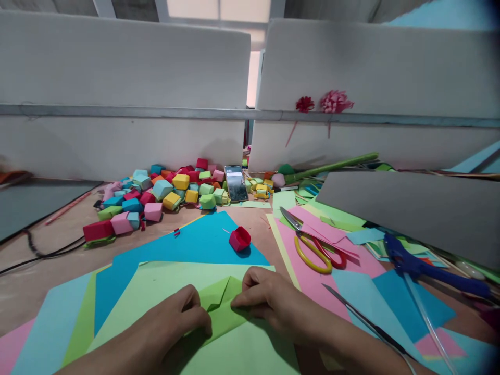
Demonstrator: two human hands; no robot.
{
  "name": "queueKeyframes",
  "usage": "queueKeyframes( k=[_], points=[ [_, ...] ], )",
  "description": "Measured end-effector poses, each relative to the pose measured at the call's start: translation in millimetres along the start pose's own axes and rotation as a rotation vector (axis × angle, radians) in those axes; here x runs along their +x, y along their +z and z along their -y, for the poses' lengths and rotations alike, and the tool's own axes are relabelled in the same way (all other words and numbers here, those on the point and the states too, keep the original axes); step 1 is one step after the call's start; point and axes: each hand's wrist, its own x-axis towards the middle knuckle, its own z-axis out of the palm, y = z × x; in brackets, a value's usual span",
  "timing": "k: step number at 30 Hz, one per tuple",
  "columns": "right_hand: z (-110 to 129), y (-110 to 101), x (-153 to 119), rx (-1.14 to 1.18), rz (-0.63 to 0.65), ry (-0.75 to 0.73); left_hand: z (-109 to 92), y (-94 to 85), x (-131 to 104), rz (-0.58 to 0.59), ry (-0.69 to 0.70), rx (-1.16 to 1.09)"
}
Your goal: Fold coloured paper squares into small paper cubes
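Note:
A partly folded sheet of green paper (226, 315) lies over a pale green sheet (140, 307), with a raised triangular flap along its top. My left hand (191, 315) grips its left side with bent fingers. On the right side, my right hand (261, 297) pinches the same paper between thumb and fingers. Beyond both hands, a small red folded paper box (239, 239) sits on a blue sheet (187, 239). My fingers cover the side edges of the green paper.
Several coloured paper boxes (172, 182) are heaped at the back left, beside a phone (236, 183). To the right lie scissors (312, 250) with yellow and red handles, a thin blade (363, 317), a blue glue gun (433, 271) and coloured sheets. White panels (117, 67) stand behind.

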Motion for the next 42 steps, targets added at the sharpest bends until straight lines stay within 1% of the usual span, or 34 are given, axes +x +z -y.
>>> queueKeyframes(
  k=[2,5,9,11,15,16,18,21,25,29,31,33,35,37,39,42],
  points=[
    [-5,1,0,0.058,-0.003,-0.014,3,-2.7,0,0.024,0.022,-0.026],
    [-10,2,0,0.148,-0.003,-0.009,2,-11.4,0,0.075,0.061,-0.037],
    [-9,0,0,0.179,0.018,0.003,-2,-19.2,1,0.125,0.081,-0.057],
    [-7,-2,0,0.174,0.038,0.016,-1,-18.0,2,0.145,0.065,-0.065],
    [-5,0,0,0.213,0.033,0.135,3,-8.9,4,0.188,-0.018,-0.049],
    [-6,0,0,0.209,0.029,0.133,3,-6.6,5,0.183,-0.035,-0.038],
    [-5,-1,0,0.140,0.040,0.053,2,-3.5,5,0.157,-0.057,-0.012],
    [1,-8,-1,-0.008,0.077,-0.054,0,-1.1,3,0.114,-0.046,0.018],
    [13,-19,-2,-0.070,0.136,-0.054,2,3.1,-2,0.028,-0.003,0.046],
    [20,-21,-3,-0.119,0.131,-0.006,9,8.6,-7,-0.062,0.057,0.101],
    [22,-18,-3,-0.160,0.129,0.029,8,9.3,-7,-0.104,0.060,0.105],
    [22,-14,-3,-0.218,0.143,0.040,4,7.8,-5,-0.128,0.024,0.101],
    [23,-8,-4,-0.271,0.157,-0.024,-2,4.7,-2,-0.132,0.004,0.098],
    [22,-1,-5,-0.335,0.154,-0.127,-6,1.8,0,-0.127,0.022,0.094],
    [22,6,-6,-0.428,0.118,-0.209,-6,0.8,1,-0.146,0.058,0.098],
    [21,14,-8,-0.556,-0.007,-0.263,-1,3.0,-1,-0.214,0.090,0.123]
  ],
)
